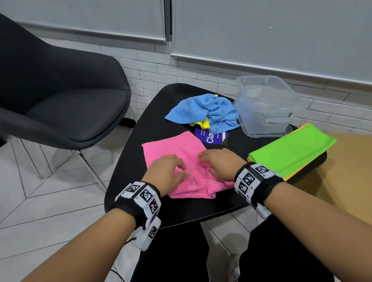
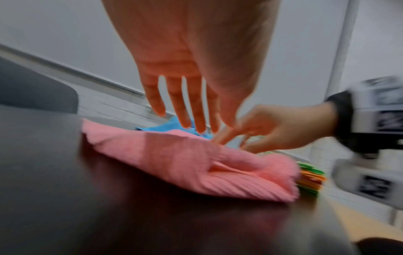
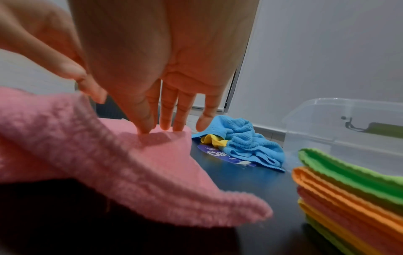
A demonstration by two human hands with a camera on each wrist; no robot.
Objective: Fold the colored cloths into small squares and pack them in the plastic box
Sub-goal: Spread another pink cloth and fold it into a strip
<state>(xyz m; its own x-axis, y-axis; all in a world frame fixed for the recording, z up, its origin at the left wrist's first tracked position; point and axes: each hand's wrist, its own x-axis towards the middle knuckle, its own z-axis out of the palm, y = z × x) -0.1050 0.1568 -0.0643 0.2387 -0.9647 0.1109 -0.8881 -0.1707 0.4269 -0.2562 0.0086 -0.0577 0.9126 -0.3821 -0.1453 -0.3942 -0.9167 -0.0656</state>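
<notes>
Now both hands are down on the pink cloth (image 1: pixel 177 162), near the front edge of the bench (image 1: pixel 137 143). Left hand (image 1: pixel 167 170) has fingers spread and fairly straight, holding nothing. Right hand (image 1: pixel 219 162) too, fingers extended, fingertips (image 3: pixel 145 126) pressing into the fabric. Just behind, toward the far edge, a crumpled blue cloth (image 1: pixel 207 109) lies over a yellow cloth (image 1: pixel 202 123) and a round purple label (image 1: pixel 211 136). At the far right corner stands the plastic box (image 1: pixel 267 106); in front of it, along the right edge, sits a stack of folded cloths (image 1: pixel 293 150), green on top.
</notes>
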